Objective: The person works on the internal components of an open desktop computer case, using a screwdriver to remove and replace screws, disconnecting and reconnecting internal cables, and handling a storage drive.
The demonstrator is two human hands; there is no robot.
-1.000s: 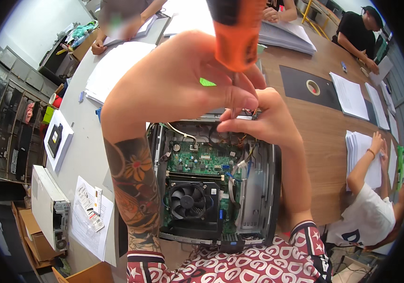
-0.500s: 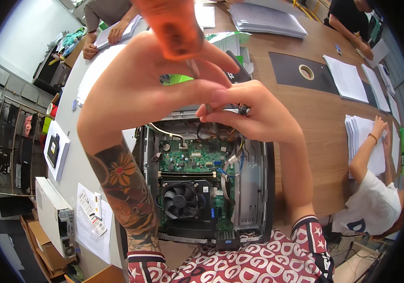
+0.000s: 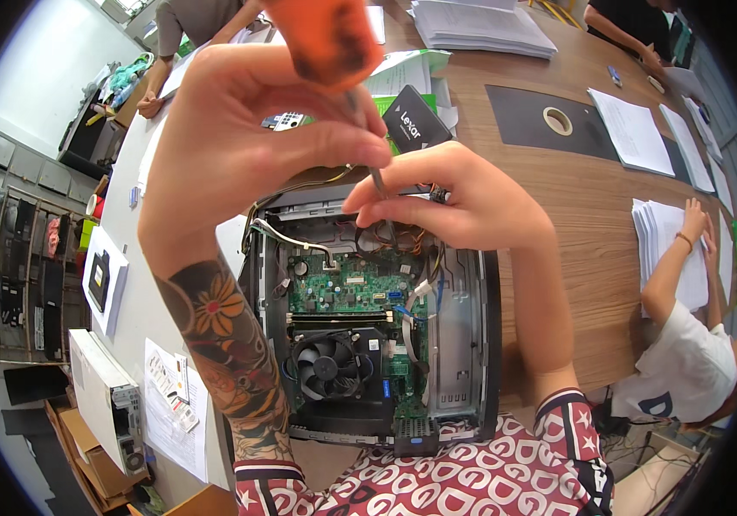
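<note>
An orange-handled screwdriver (image 3: 325, 47) stands steeply over the far part of an open desktop computer case (image 3: 463, 335), its handle large and blurred near the top. My left hand (image 3: 239, 138), on a tattooed forearm, has thumb and fingers closed about its metal shaft. Lower down, my right hand (image 3: 472, 193) pinches the shaft between thumb and fingertips. The tip reaches down among cables at the far end of the case; what it touches is unclear. Inside the case lie a green motherboard (image 3: 351, 284), memory sticks (image 3: 343, 318) and a black cooling fan (image 3: 325, 365).
A black flat drive-shaped piece (image 3: 420, 119) lies beyond my hands. On the right are a tape roll (image 3: 558, 121) and paper stacks (image 3: 635, 133); a co-worker's hand (image 3: 694, 219) touches some sheets. A white computer case (image 3: 102, 400) stands at left by a paper sheet (image 3: 166, 430).
The screwdriver handle has shifted slightly right, and its shaft shows more between my hands. My left hand's thumb has moved up and left. At the far left, a co-worker's hands have shifted.
</note>
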